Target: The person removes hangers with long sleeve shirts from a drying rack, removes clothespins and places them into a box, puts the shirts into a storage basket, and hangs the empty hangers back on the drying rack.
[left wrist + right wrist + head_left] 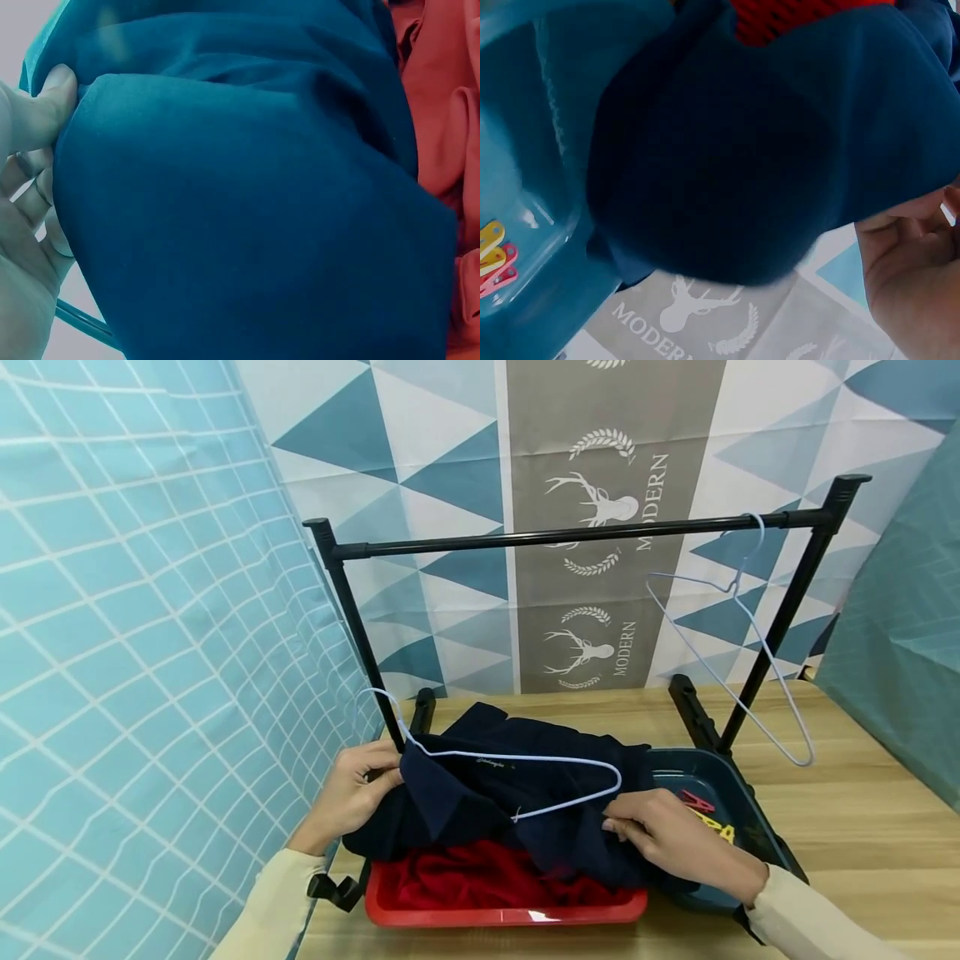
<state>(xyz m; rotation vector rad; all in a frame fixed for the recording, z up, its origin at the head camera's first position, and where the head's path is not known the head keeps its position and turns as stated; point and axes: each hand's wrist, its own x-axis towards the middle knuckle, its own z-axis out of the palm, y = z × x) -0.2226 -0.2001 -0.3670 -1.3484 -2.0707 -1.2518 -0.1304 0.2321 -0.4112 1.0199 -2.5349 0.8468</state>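
Observation:
A dark navy collared shirt (pixel 555 735) lies bunched over the red basket (pixel 510 917). A pale blue hanger (pixel 540 758) lies across it, its hook toward the left and one end tucked under the cloth near the collar. At the left, my left hand (pixel 352 793) pinches the shirt's edge between thumb and fingers; the left wrist view shows the thumb on top of the folded cloth. My right hand (pixel 675 839) pinches the shirt on its right side, near the hanger's right end. Red cloth (pixel 480 877) shows beneath the shirt inside the basket.
Behind stands a black clothes rack (pixel 562 537) with a second hanger (pixel 787 710) hooked on its bar at the right. A dark blue basin (pixel 757 818) beside the red basket holds several red and yellow clothespins (pixel 708 818). A patterned wall closes the back.

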